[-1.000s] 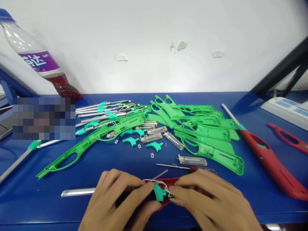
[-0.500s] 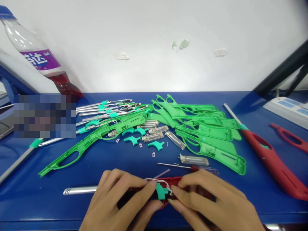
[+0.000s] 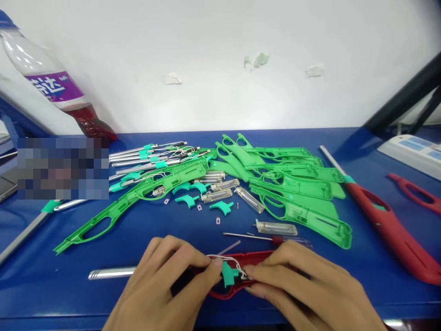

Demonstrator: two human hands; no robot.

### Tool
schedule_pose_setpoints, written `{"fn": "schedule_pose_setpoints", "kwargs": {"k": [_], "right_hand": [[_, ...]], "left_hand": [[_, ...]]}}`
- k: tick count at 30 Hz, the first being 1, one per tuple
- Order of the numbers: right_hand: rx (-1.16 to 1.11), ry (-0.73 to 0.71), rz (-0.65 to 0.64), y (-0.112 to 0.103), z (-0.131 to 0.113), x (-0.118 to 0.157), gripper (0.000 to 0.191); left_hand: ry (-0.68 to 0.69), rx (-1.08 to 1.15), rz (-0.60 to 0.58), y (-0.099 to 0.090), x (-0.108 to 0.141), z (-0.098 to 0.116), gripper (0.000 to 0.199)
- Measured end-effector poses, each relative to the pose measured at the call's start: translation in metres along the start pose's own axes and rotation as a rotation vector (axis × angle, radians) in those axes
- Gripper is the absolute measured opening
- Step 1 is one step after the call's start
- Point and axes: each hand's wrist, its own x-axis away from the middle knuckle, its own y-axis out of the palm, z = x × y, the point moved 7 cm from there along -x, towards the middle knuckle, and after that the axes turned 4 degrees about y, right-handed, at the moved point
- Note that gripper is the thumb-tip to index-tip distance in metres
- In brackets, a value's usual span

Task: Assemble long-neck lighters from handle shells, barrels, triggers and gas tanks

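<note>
- Red lighter half-shell (image 3: 257, 259): at front of blue table (image 3: 62, 289), open side up, lying between the two hands and partly covered by both
- Left hand (image 3: 163, 282): over barrel end of shell; thumb and forefinger narrow, tips beside teal trigger (image 3: 228, 275); cannot tell what, if anything, they pinch
- Right hand (image 3: 303, 285): around handle end of shell; thumb and forefinger narrow, tips reaching inside, at ends of white wires (image 3: 237, 263); exact contact hidden
- Teal trigger: seen within shell outline, between the fingertips; wires arch over it from left hand toward right
- Silver metal tube (image 3: 112, 273): projects from beneath left hand, vented end pointing left
- Behind the hands: clear plastic strip (image 3: 229, 247) slanting up from shell; screwdriver (image 3: 276, 240), shaft pointing left; clear fuel tank (image 3: 276, 228) just beyond it
- Mid-table: loose teal triggers, nearest one (image 3: 222, 208); small white clip (image 3: 218, 220); small screw (image 3: 237, 206); more fuel tanks
- Farther back: overlapping green half-shells (image 3: 306, 220) right of centre; long green half-shell (image 3: 119, 211) slanting at left, wired silver tubes behind it
- Right side: assembled red lighter (image 3: 386, 225), well apart from the hands
- Back left: soda bottle (image 3: 57, 87), purple label, dark red liquid
</note>
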Motion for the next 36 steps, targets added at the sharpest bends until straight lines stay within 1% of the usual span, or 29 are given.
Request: {"fn": "schedule_pose_setpoints", "kwargs": {"k": [2,4,6,9,13,17,20,22,25,28,30,33,36], "right_hand": [[-0.024,0.031,0.013,-0.001,0.001,-0.002,0.022],[-0.045,0.071,0.023,-0.002,0.003,-0.002,0.017],[-0.068,0.084,0.031,-0.002,0.004,-0.001,0.014],[-0.106,0.106,0.017,0.002,0.004,0.001,0.017],[-0.14,0.135,0.058,0.004,0.004,0.001,0.014],[-0.155,0.135,0.084,0.002,0.003,-0.001,0.017],[-0.152,0.123,0.116,-0.004,0.003,-0.002,0.011],[-0.166,0.113,0.111,-0.005,0.003,-0.003,0.009],[-0.149,0.093,0.078,-0.003,0.005,-0.002,0.013],[-0.032,0.072,0.116,-0.003,0.008,-0.003,0.022],[0.049,0.057,0.155,-0.002,0.009,-0.003,0.025],[0.098,0.038,0.175,0.0,0.008,-0.003,0.028],[0.085,0.049,0.163,0.0,0.008,0.0,0.027]], "left_hand": [[0.065,-0.009,-0.004,0.0,-0.006,-0.001,0.035],[0.109,-0.024,-0.017,0.0,-0.01,-0.001,0.032],[0.116,-0.037,-0.021,0.0,-0.012,-0.001,0.033],[0.122,-0.042,-0.022,0.001,-0.011,0.001,0.033],[0.159,-0.046,-0.026,0.002,-0.007,0.005,0.033],[0.153,-0.036,-0.024,0.005,-0.005,0.005,0.034],[0.152,-0.042,-0.027,0.007,-0.005,0.006,0.031],[0.155,-0.058,-0.05,0.006,-0.007,0.007,0.03],[0.119,-0.074,-0.066,-0.002,-0.009,0.006,0.032],[0.046,-0.08,0.026,-0.016,-0.008,0.001,0.027],[0.026,-0.106,0.07,-0.021,-0.005,-0.003,0.027],[0.017,-0.119,0.023,-0.016,-0.001,-0.009,0.026],[0.012,-0.077,-0.01,-0.01,0.004,-0.013,0.027]]}}
